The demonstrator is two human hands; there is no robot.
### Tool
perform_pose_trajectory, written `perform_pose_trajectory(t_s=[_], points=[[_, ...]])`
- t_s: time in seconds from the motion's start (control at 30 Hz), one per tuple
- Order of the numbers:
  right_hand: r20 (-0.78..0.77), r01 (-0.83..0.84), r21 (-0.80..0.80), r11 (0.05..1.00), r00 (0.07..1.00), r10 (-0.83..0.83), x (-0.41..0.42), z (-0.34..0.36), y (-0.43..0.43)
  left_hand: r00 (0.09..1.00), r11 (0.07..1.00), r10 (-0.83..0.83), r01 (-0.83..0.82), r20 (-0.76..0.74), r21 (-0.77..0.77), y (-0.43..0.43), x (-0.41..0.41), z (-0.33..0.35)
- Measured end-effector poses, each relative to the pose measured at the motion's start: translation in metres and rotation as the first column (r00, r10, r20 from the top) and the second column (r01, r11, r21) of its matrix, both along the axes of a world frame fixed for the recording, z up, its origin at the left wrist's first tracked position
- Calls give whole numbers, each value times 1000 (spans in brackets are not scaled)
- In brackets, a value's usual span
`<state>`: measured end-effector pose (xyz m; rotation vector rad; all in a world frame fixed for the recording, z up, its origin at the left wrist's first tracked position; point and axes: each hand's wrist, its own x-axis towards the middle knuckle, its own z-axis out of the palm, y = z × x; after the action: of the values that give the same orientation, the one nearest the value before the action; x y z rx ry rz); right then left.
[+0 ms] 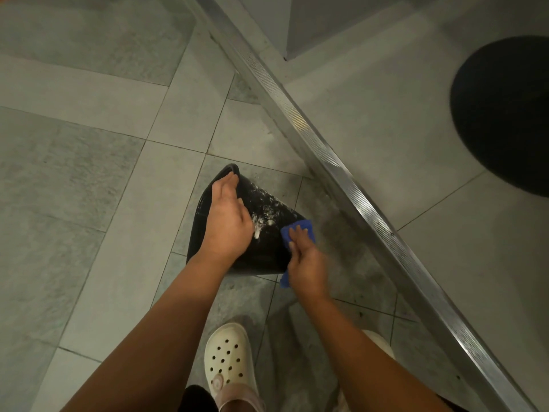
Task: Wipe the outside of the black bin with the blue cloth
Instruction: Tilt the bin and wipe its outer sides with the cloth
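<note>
Black bin (pixel 267 254) tilted, left hand (pixel 227 215) gripping its rim, right hand (pixel 306 263) clutching blue cloth (pixel 303 226) against it

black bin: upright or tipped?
Tipped: the black bin lies with its rim to the left and its base to the right. The left hand holds it near the rim, and the right hand presses the blue cloth on its side.

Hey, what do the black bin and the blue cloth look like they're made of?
The black bin: probably plastic, glossy; its wall catches sharp highlights beside white smears. The blue cloth: soft fabric, possibly microfibre; it bunches under the right hand.
</note>
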<state>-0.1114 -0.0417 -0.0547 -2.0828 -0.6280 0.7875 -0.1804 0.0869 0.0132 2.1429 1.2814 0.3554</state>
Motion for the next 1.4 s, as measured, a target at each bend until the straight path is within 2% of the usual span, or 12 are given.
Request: perform_pose_trajectory(t_s=[0.07, 0.13, 0.33, 0.4, 0.53, 0.6, 0.73, 0.83, 1.0, 1.2, 1.4], points=[[37, -71, 56, 996, 997, 69, -2, 2, 7, 1000, 1000, -2, 2, -4, -10, -1, 1, 0], [11, -81, 65, 995, 997, 80, 9, 0, 18, 1000, 1000, 7, -7, 6, -20, -2, 1, 0], [-51, 50, -106, 993, 997, -56, 23, -4, 9, 999, 999, 10, -9, 31, -32, -1, 4, 3], [-32, 37, -66, 997, 999, -39, 8, 1, 2, 999, 1000, 5, -5, 32, -30, 0, 2, 2], [60, -95, 40, 995, 994, 92, 4, 5, 15, 1000, 1000, -7, 8, 16, -27, 2, -2, 1], [79, -126, 7, 992, 989, 125, 16, 1, 26, 1000, 1000, -5, 6, 27, -28, 1, -2, 2], [15, -52, -133, 990, 998, 55, 28, -7, 19, 1000, 1000, -19, 20, 20, -14, 0, 1, 3], [53, -44, -92, 995, 997, 49, 12, 0, 5, 999, 999, -30, 30, 13, -11, -2, 3, 3], [148, -185, 36, 982, 973, 178, 8, 3, 21, 999, 999, -51, 51, 16, -19, -5, 6, 2], [-6, -38, -67, 997, 999, 38, 20, -2, 14, 998, 999, 9, -6, 55, -48, -4, 8, 4], [159, -160, 56, 986, 976, 149, -3, 9, 12, 998, 998, -33, 35, 44, -51, -5, 7, 3]])
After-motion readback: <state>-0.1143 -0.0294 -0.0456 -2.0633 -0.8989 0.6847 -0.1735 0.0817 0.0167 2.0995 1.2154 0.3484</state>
